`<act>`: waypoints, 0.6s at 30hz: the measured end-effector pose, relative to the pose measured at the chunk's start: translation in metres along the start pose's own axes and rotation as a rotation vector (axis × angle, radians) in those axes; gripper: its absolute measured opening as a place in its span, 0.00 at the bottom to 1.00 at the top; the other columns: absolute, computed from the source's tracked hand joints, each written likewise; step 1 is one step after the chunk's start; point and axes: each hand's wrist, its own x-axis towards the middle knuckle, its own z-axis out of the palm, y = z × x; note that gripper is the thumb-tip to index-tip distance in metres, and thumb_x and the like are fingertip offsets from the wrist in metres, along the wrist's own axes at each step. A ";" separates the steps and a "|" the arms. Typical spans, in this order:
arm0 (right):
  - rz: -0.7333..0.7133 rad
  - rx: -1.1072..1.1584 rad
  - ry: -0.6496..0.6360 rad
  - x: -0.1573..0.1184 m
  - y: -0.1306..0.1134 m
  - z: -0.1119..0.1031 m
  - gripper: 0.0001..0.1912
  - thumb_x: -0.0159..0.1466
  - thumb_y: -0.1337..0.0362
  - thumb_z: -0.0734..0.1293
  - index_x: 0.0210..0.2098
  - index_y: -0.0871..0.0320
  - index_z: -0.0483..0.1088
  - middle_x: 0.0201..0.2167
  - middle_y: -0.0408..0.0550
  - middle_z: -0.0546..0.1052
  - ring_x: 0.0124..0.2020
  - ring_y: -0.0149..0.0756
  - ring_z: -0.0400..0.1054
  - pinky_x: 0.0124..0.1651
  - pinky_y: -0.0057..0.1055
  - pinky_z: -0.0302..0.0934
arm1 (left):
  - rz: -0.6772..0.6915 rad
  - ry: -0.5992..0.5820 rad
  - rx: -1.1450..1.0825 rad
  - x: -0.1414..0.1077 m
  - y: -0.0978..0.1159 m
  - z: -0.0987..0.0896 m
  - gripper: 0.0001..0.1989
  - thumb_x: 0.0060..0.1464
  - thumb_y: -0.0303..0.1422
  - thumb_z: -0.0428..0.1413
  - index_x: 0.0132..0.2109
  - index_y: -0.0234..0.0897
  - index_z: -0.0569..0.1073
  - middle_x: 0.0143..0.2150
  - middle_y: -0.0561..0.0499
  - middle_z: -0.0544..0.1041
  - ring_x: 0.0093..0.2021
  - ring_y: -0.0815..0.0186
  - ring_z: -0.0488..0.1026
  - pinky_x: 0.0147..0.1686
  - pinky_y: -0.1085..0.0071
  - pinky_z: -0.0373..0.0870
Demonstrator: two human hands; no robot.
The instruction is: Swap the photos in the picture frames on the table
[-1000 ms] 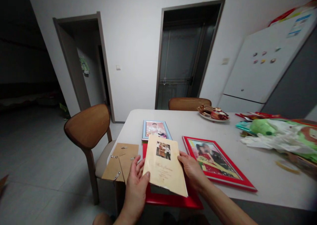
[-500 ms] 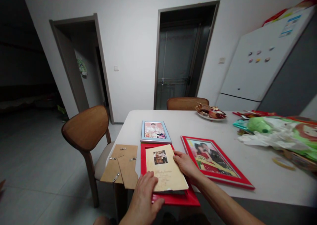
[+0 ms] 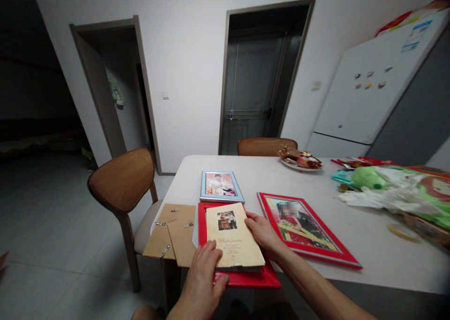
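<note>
A cream printed insert sheet [image 3: 237, 242], with a small picture near its top, lies slightly askew over a red photo frame [image 3: 255, 281]. At the frame's lower left corner, my left hand [image 3: 204, 270] is closed on the frame edge, its fingertips also touching the sheet. My right hand [image 3: 263, 233] pinches the right edge of the sheet; its fingertips are partly hidden. The tan backing board [image 3: 168, 235] with metal clips lies left of the frame. Behind is a light blue framed photo [image 3: 221, 186], and on the right a larger red framed photo [image 3: 302, 226].
The white table [image 3: 253, 170] holds a plate [image 3: 300, 160] of wrapped items at the back. Green and white plastic packaging [image 3: 383, 184] and a tape roll [image 3: 403, 232] lie on the right. Wooden chairs stand at the left [image 3: 123, 184] and far side [image 3: 267, 146].
The red frame and the cream sheet have shifted very slightly up and left with both hands. My grips look the same, and the other things stay in place.
</note>
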 end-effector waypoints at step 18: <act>-0.319 -1.161 0.183 0.004 0.001 -0.004 0.16 0.57 0.62 0.54 0.39 0.61 0.67 0.34 0.53 0.73 0.35 0.38 0.67 0.36 0.29 0.54 | -0.015 -0.209 0.180 0.005 0.016 -0.013 0.16 0.48 0.25 0.50 0.46 0.29 0.66 0.54 0.38 0.63 0.55 0.57 0.58 0.55 0.53 0.51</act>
